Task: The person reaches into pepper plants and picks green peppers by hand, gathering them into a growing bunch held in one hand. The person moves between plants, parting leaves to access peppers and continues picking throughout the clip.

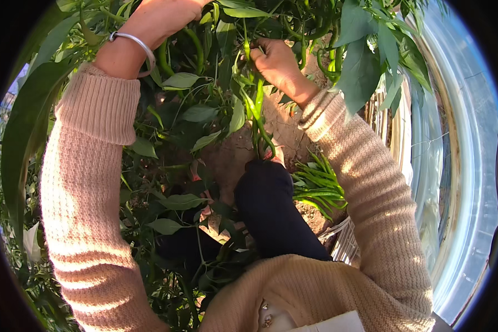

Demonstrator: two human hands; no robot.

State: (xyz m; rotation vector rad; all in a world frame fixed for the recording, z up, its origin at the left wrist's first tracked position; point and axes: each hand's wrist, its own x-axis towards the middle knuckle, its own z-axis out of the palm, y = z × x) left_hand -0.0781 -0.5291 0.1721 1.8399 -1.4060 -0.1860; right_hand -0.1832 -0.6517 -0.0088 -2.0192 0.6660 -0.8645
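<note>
My right hand (276, 66) is among the pepper plants, its thumb and curled fingers closed at a slender green chili pepper (247, 46). Leaves and stems partly hide the fingertips. Below that hand hang several long green chili peppers (257, 110), tips pointing down toward my dark trouser leg. My left hand (170, 16) reaches over the foliage at the top edge, where its fingers are cut off from view. A silver bangle (137, 41) circles the left wrist. Close under it, a curved green pepper (197, 50) hangs between leaves (181, 80).
A pile of loose green peppers (319, 184) lies on the soil beside my knee (263, 182). Clear plastic sheeting (460, 166) curves along the right side. Large leaves (359, 62) overhang near my right forearm, and dense plants (182, 203) fill the left.
</note>
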